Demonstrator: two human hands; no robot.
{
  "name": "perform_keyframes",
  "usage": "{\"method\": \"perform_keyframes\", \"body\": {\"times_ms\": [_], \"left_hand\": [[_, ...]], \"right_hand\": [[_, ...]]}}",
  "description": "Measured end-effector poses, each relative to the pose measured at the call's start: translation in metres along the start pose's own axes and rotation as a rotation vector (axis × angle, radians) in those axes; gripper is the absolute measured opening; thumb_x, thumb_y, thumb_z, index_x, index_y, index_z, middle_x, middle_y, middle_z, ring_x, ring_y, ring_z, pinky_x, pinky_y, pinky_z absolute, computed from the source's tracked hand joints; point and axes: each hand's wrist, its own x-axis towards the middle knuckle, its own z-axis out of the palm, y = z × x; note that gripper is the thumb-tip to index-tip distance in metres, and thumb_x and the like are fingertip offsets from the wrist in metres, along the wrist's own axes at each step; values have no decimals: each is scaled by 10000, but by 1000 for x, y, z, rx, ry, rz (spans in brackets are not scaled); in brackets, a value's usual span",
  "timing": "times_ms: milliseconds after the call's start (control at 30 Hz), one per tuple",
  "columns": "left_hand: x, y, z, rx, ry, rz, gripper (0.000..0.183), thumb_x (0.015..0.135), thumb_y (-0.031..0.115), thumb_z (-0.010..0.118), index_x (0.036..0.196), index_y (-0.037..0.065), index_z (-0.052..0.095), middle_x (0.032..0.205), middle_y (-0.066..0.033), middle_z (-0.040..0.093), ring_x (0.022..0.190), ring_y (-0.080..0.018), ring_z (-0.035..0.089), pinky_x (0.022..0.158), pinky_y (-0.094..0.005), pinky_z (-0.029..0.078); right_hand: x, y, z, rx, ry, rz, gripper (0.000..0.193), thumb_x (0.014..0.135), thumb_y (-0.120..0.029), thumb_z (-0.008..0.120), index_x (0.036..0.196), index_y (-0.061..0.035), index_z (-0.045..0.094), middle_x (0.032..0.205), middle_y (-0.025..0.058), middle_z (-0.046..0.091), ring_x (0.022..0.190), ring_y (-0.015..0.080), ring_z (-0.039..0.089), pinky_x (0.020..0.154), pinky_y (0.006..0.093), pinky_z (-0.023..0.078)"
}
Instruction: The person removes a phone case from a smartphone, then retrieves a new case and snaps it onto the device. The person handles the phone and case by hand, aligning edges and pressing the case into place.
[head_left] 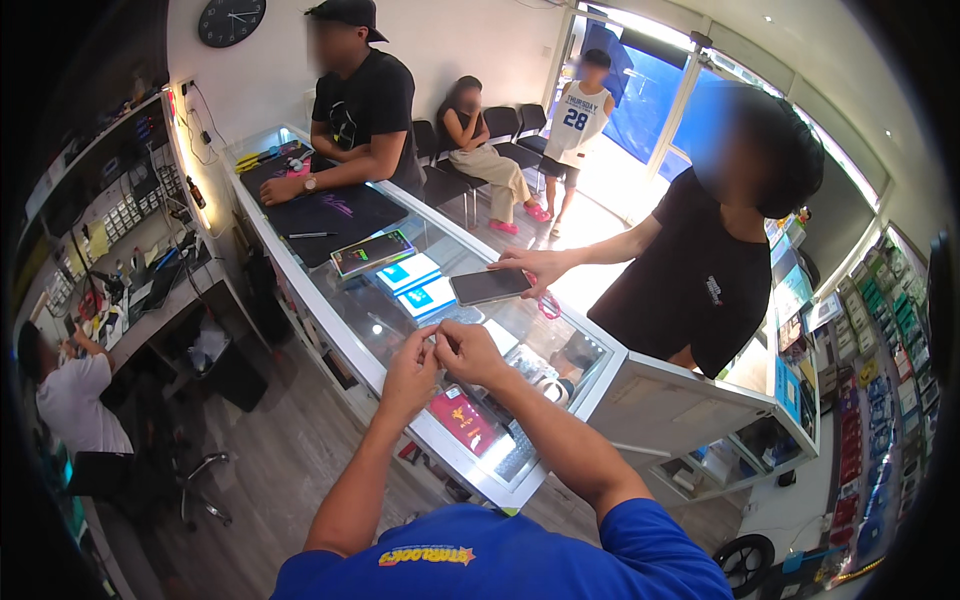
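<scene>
Blue cloth shirt [520,550] nearest, printed yellow across the chest; two bare forearms run up from it. Left grip [410,372] and right grip [472,354] brought together over the table [345,310], fingers curled in, tips meeting or nearly so. Cannot tell whether something small is pinched between them.

Table: glass-topped, white-framed, long and straight-sided. Near the right wrist, one red packet [462,418], flat, rectangular, gold-marked; on or under the glass, cannot tell. Just beyond the fingertips, two blue-and-white boxes [428,297], side by side, flat. To their right, one phone [490,288], smooth dark face, thin rim, at the fingers of a hand [540,268] belonging to a person in a black shirt [690,270] across the table. Past the boxes, one dark box with bright edging [372,252]; then one slim pen [313,235] on a soft-looking black mat [345,205].

At the far end, one person in a dark cap [365,110] leans on the table. Behind: one seated person [485,150], one standing in a white sleeveless top [580,125], at least three dark chairs [502,124]. One round black clock [232,20], high on the wall.
</scene>
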Motion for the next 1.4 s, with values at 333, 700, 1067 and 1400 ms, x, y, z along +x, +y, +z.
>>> {"method": "perform_keyframes", "body": {"times_ms": [333,700,1067,1400], "left_hand": [[14,-55,-13,-378,240,262,573,1125,305,492,1583,-2,339,1520,-156,482,1412,-232,479,1161,-372,394],[2,-12,-3,-366,22,7,460,1105,202,577,1493,25,403,1058,-54,652,834,-81,557,715,-238,457],[1,-1,-14,-402,-161,-2,461,1076,105,533,1515,31,411,940,-16,578,793,-77,511,758,-244,465],[122,77,29,174,-262,322,326,1047,300,620,921,2,650,792,-140,675,763,-224,637,748,-367,501]], "right_hand": [[54,-50,59,-19,155,106,420,963,-421,599,830,-27,662,760,212,674,720,396,667,687,495,521],[29,-28,28,234,195,33,480,1053,-365,606,738,-3,640,571,127,591,490,198,562,513,372,449],[42,-2,27,161,354,43,548,1081,-402,607,712,2,635,555,81,571,503,123,528,497,352,412],[54,30,-16,723,769,200,541,1138,-405,448,987,36,723,866,75,712,739,113,639,638,276,483]]}}
